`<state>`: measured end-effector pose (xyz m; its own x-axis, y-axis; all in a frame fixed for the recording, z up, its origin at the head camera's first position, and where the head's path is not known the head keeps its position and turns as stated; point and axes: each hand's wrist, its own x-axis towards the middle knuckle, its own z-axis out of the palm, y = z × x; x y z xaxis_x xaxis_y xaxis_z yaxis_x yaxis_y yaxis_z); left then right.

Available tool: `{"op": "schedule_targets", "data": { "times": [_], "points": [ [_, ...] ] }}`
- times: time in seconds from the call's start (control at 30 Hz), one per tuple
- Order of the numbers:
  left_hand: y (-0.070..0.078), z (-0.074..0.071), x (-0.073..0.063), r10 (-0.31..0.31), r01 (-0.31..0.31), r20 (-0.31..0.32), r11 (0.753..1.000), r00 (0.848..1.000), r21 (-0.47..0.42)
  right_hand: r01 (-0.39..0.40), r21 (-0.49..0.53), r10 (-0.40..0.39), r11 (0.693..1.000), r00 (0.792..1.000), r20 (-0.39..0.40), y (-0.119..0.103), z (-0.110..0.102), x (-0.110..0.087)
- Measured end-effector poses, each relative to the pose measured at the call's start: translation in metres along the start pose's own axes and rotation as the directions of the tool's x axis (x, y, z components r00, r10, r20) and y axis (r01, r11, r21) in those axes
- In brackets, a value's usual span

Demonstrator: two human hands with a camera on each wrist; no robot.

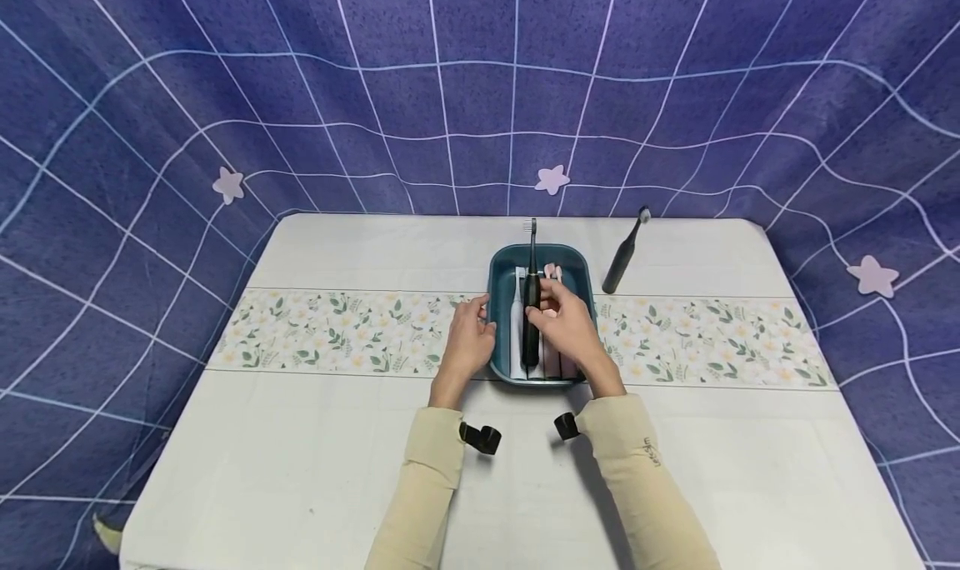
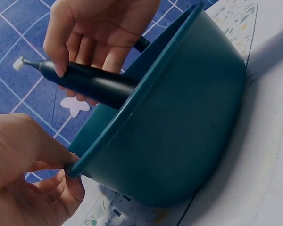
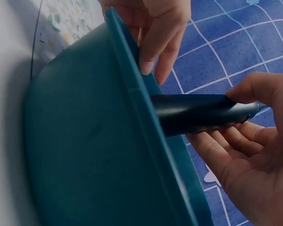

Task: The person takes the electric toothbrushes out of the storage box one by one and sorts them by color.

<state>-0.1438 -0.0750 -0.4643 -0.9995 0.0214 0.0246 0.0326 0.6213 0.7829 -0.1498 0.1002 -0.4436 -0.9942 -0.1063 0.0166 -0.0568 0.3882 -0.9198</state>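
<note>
Grip on two things: black toothbrush (image 1: 532, 295) and teal basin (image 2: 179, 122)

Thumb on one side and fingers on the other, my right hand (image 1: 566, 324) holds the black toothbrush by its handle. The handle's lower end sits below the rim, inside the teal basin; whether it touches the bottom is hidden. I judge the hold is high on the handle so my knuckles clear the wall, and the bristles stand free, well above my fingers.

My left hand (image 1: 468, 337) pinches the rim on the left side, probably to stop the light-looking tub from sliding. It sits across the floral strip (image 1: 360, 332), right between my arms, within easy reach of both.

Inside, a white toothbrush (image 1: 517, 328) is just left of the black one, pink toothbrushes (image 1: 552, 357) to its right. A second dark brush (image 1: 620, 262) stands outside, near the right wall, untouched.
</note>
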Motion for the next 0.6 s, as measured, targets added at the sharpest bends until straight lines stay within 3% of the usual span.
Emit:
{"op": "schedule_targets", "data": {
  "times": [0.6],
  "points": [
    [0.002, 0.0, 0.0, -0.012, 0.012, -0.003, 1.0, 1.0, 0.0, 0.076, 0.173, -0.065, 0.982, 0.995, -0.07, -0.01, -0.029, -0.015]
  ]
}}
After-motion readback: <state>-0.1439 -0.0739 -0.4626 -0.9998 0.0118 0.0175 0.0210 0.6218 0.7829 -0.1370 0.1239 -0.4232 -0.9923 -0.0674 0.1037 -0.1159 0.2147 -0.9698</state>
